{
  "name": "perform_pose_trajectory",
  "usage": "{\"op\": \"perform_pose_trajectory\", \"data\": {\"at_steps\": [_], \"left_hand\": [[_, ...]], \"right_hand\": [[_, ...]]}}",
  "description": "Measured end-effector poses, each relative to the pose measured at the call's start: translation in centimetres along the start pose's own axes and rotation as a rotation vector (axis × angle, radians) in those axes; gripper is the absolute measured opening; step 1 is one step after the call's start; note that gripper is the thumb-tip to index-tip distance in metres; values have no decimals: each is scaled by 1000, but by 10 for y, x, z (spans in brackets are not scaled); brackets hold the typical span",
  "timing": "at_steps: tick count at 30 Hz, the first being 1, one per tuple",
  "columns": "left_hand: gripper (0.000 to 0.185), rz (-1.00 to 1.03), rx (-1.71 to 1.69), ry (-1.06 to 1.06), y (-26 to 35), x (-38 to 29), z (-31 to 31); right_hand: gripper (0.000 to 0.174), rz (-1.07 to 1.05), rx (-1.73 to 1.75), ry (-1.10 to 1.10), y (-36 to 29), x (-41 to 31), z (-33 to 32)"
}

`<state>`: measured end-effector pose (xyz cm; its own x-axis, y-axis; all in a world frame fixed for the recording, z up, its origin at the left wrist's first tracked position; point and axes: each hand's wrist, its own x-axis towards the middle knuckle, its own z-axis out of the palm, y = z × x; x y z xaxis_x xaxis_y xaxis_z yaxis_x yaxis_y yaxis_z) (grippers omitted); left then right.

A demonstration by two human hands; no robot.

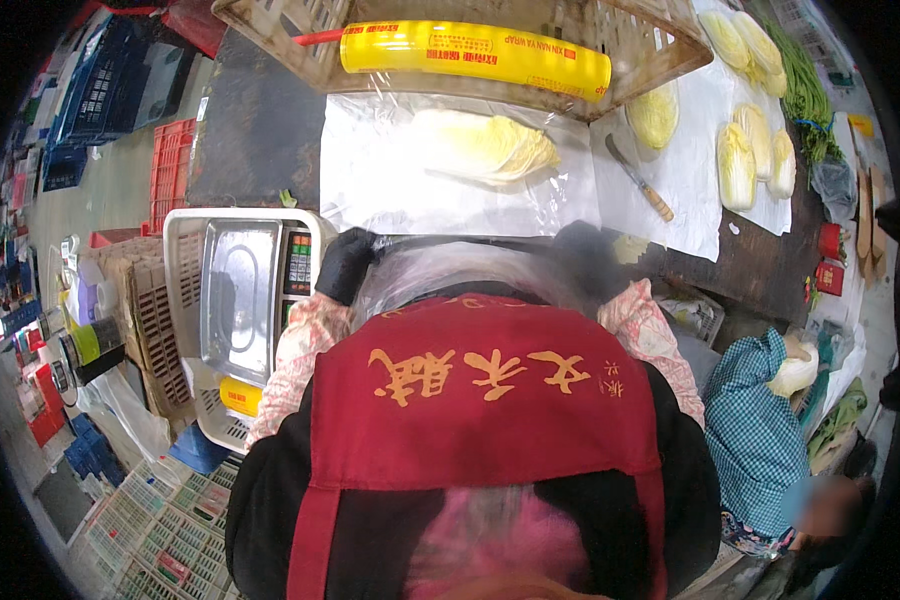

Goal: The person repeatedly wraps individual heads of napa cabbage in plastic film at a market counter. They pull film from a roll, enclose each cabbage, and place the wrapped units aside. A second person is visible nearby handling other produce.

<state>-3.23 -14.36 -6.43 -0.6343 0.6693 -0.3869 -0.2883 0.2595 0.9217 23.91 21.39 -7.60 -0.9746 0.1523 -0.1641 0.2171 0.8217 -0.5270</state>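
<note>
My left hand (347, 264), in a dark glove, is at the near left edge of the white paper, beside the scale. My right hand (586, 259), also dark-gloved and blurred, is at the near right edge. Clear plastic film (450, 262) stretches between both hands in front of my red apron, each hand closed on an end of it. Beyond it a napa cabbage (487, 146) lies on its side on film-covered white paper. A roll of cling film (472, 60) with a yellow printed wrapper rests across a plastic crate (645, 71). A wooden-handled knife (640, 178) lies right of the cabbage.
More napa cabbages (736, 166) and green long beans (802, 82) lie at the right. A scale with a metal tray (241, 300) sits in a white basket (176, 247) at my left. A co-worker in a checked sleeve (754, 420) handles a cabbage at the lower right. Red crates (171, 176) stand left.
</note>
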Motion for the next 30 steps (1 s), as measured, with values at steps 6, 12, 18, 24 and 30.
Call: {"op": "perform_pose_trajectory", "data": {"at_steps": [6,12,18,24,30], "left_hand": [[26,-220,-430,-161,38,10,10],[46,-214,-1009,-268,65,156,64],[36,-229,-1038,-25,55,197,66],[22,-86,-1030,-39,54,148,68],[19,-296,-169,-397,70,60,12]], "right_hand": [[12,62,288,50,-5,3,-25],[18,173,831,425,40,101,-45],[37,-100,323,738,-3,157,-61],[102,-211,-157,218,-96,208,-29],[62,-151,-161,418,-112,202,-13]]}}
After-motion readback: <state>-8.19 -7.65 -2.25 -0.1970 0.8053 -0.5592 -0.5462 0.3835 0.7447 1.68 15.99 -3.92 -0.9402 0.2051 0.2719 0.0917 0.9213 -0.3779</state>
